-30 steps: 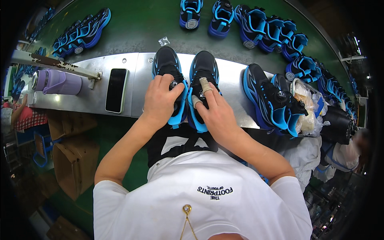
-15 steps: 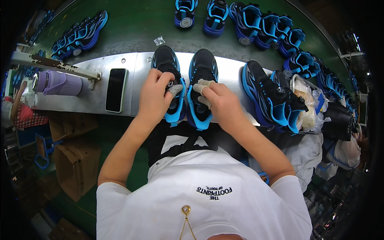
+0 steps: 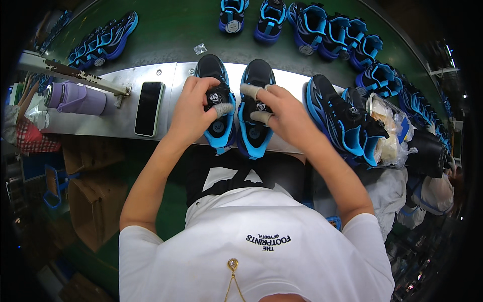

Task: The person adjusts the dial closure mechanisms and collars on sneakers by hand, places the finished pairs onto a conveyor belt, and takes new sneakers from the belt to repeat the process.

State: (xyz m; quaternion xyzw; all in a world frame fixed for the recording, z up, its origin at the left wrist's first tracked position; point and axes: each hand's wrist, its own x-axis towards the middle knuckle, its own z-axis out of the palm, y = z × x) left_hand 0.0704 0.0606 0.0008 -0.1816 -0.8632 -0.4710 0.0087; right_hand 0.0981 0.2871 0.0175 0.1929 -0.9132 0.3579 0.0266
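Two black-and-blue sneakers stand side by side before me, toes pointing away: the left sneaker [image 3: 220, 136] and the right sneaker [image 3: 254, 137]. Each has a round dial on its tongue. My left hand [image 3: 190, 110] is curled over the left sneaker's tongue, fingertips and a covered thumb closed about its dial. On the other sneaker, my right hand [image 3: 284, 110] grips the tongue area, with pale finger covers on the thumb and a finger either side of the dial [image 3: 260, 106]. Both sneakers rest on the metal ledge [image 3: 173, 98].
More matching sneakers [image 3: 334, 108] stand close on the right, beside a tray of plastic-wrapped items [image 3: 390, 133]. Several others line the green bench [image 3: 166, 30]. At left are a phone [image 3: 149, 108], a purple bottle [image 3: 83, 98] and a worn metal bar [image 3: 75, 73]. Cardboard boxes [image 3: 95, 206] sit below.
My right hand has shifted from the right sneaker's inner collar edge up around its dial, which now shows between the fingers. My left hand stays on the left sneaker's dial.
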